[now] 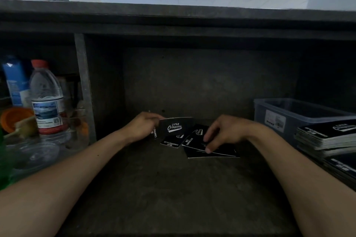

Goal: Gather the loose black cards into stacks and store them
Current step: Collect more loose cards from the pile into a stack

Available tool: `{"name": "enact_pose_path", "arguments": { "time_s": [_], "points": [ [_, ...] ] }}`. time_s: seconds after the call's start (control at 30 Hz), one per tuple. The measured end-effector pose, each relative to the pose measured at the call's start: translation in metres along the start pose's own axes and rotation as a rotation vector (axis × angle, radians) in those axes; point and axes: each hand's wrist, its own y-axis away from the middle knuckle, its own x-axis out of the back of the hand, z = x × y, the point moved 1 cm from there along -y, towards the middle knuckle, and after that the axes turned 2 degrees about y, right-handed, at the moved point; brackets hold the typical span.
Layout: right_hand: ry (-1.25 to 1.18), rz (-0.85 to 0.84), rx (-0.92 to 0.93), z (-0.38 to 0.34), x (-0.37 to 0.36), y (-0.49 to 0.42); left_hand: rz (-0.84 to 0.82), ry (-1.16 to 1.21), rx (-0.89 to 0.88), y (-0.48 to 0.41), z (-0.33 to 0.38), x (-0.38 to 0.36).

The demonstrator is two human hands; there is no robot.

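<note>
Pinching one black Camping Club card (176, 127) upright, my left hand (143, 126) sits just left of the loose black cards (217, 153) on the shelf floor (173, 188), where bent fingertips (208, 150) of my right hand (225, 131) touch them, grip unclear to me.

Dark grey table (163, 188), loose black cards (225, 151) fanned at its middle, stacked cards (325, 136) and clear bin (300, 109) right, water bottle (47, 98) and blue carton (16, 82) left.
</note>
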Motion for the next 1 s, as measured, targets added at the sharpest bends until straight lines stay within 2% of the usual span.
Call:
{"name": "enact_pose_path", "arguments": {
  "time_s": [0.13,0.27,0.4,0.53,0.57,0.63,0.7,0.77,0.87,1.0],
  "points": [
    [-0.033,0.082,0.064,0.0,-0.001,-0.005,-0.002,0.01,-0.042,0.001,0.001,-0.005],
    [-0.089,0.367,0.24,-0.003,0.002,-0.005,-0.089,0.032,-0.04,0.007,0.01,-0.007],
    [-0.094,0.57,0.386,-0.011,-0.013,-0.021,-0.159,0.021,-0.093,0.014,0.018,-0.015],
    [-0.278,0.752,0.317,-0.013,-0.024,-0.036,-0.06,-0.156,-0.165,0.009,0.011,-0.014],
    [-0.316,0.753,0.277,-0.011,-0.024,-0.04,0.004,-0.16,-0.147,0.006,0.009,-0.011],
    [-0.333,0.576,0.213,-0.005,-0.029,-0.047,0.137,-0.107,-0.083,-0.001,0.003,-0.002],
    [-0.197,0.328,0.175,-0.003,-0.037,-0.049,0.207,-0.054,-0.008,-0.004,-0.003,0.004],
    [-0.031,0.184,0.165,-0.008,-0.036,-0.041,0.206,-0.054,0.031,-0.007,-0.011,0.006],
    [0.131,0.179,0.126,-0.017,-0.019,-0.026,0.154,-0.038,0.026,-0.008,-0.012,0.002],
    [0.191,0.185,0.091,-0.014,-0.01,-0.018,0.084,-0.031,0.013,-0.007,-0.01,-0.003]
  ]
}}
